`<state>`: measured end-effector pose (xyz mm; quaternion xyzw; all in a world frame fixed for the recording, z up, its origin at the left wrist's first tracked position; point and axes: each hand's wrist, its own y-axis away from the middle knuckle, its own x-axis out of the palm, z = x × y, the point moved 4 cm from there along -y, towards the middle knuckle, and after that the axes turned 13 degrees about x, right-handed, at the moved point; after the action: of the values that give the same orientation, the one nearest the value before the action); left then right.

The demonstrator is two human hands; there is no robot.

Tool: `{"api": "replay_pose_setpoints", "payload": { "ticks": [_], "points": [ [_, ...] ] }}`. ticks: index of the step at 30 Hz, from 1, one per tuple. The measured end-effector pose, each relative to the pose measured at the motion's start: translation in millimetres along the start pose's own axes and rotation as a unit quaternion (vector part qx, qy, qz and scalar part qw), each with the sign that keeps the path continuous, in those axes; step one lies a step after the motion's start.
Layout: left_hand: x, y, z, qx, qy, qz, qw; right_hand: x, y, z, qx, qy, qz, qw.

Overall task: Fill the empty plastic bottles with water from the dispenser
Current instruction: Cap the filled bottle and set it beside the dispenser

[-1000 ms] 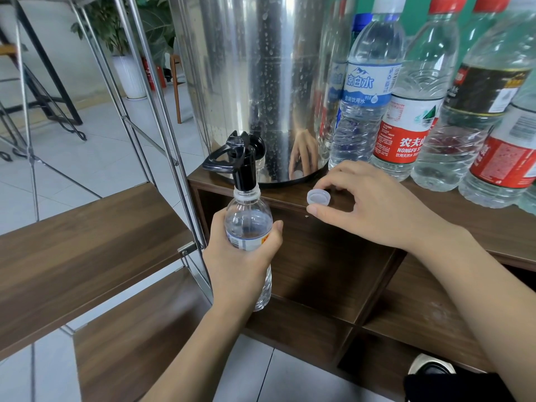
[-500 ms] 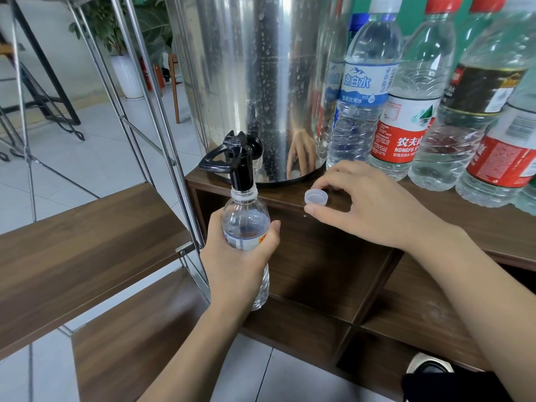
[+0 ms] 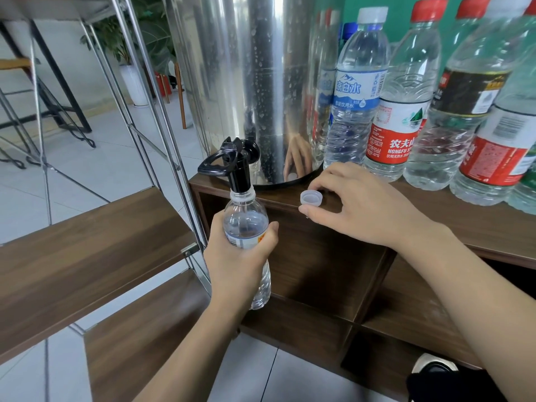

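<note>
Bottle held under dispenser tap, cap in other hand.

Steel dispenser stands at 12 o'clock on the wooden cabinet, droplets on its wall. Row of capped bottles at 1–3 o'clock, just beside the dispenser, on the same top. Wooden shelves on a metal frame at 8–9 o'clock. Small clear bottle near centre, upright, mouth right up at the black tap; water inside reaches about the shoulder. Left hand wraps around the bottle's body, fingers curled on it. Right hand at 3 o'clock of the bottle, resting on the cabinet edge, pinching the white cap between thumb and fingertips.
</note>
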<state>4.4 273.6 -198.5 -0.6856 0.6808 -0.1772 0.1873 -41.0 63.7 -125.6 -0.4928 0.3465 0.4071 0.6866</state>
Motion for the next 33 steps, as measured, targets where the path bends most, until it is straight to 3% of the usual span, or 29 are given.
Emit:
{"api": "replay_pose_setpoints", "payload": {
  "ticks": [20, 25, 33],
  "points": [
    [-4, 1, -12, -0.05, -0.041, 0.056, 0.996, -4, 3, 7, 0.009, 0.047, 0.022, 0.999],
    [-2, 3, -14, -0.072, -0.033, 0.055, 0.995, -7, 4, 8, 0.021, 0.028, 0.031, 0.999],
    [-4, -3, -7, -0.033, -0.041, 0.047, 0.998, -7, -1, 2, 0.044, -0.041, 0.049, 0.997]
  ]
}}
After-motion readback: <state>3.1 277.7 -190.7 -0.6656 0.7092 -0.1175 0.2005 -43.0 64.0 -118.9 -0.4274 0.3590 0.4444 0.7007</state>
